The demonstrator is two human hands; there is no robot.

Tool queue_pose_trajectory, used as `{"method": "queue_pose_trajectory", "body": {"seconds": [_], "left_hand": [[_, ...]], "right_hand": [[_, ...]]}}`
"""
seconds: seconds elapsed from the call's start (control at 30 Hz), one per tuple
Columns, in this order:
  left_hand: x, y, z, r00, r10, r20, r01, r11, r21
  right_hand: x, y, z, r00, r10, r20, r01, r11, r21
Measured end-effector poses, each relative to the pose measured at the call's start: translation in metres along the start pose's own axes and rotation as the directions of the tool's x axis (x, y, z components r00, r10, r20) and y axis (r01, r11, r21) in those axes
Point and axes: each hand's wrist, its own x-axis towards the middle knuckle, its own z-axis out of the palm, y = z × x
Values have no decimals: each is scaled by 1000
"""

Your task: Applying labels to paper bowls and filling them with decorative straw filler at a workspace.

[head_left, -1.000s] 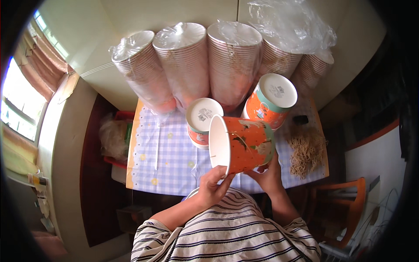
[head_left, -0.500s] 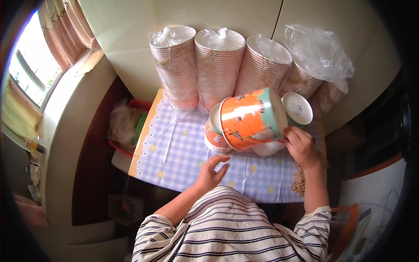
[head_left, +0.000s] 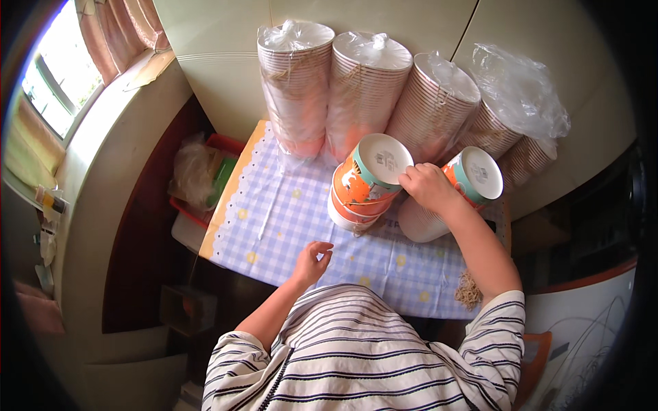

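Observation:
An orange and green paper bucket (head_left: 363, 181) stands upside down, nested over another one whose white rim shows beneath it, with a cord tied round the stack. My right hand (head_left: 428, 186) reaches over the table, its fingertips closed at the upper right edge of this bucket. Beside it on the right is a second upside-down orange and green bucket (head_left: 480, 175), next to whitish stacked cups (head_left: 421, 220) partly hidden by my right forearm. My left hand (head_left: 314, 262) hovers over the near tablecloth, fingers loosely bent and apart, holding nothing.
Tall stacks of paper buckets in clear plastic (head_left: 295, 89) line the back of the table against the wall. Crumpled plastic (head_left: 524, 96) covers the right ones. A heap of tan cords (head_left: 469, 291) lies at the near right. A red crate (head_left: 223, 144) is left of the table.
My right hand has brought the orange bucket from a tilted position down onto the bucket at the left, where it now stands upside down. My left hand has drawn back slightly.

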Motion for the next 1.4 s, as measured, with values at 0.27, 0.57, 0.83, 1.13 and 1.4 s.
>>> {"method": "queue_pose_trajectory", "body": {"seconds": [0.27,0.57,0.83,1.13,1.4], "left_hand": [[25,-18,2,1000,-6,-21,8,998,64],[59,-15,9,999,-3,-35,7,995,96],[74,-24,22,998,43,-50,-37,993,110],[80,-28,29,998,62,-5,-61,988,142],[82,-29,30,997,77,1,-76,985,157]], "right_hand": [[14,6,17,980,-198,9,198,980,-15],[6,11,41,974,-224,23,225,974,-22],[7,13,47,986,-166,-35,166,986,6],[8,17,52,989,-144,-41,146,989,27],[3,14,57,994,-108,-27,110,992,69]]}}
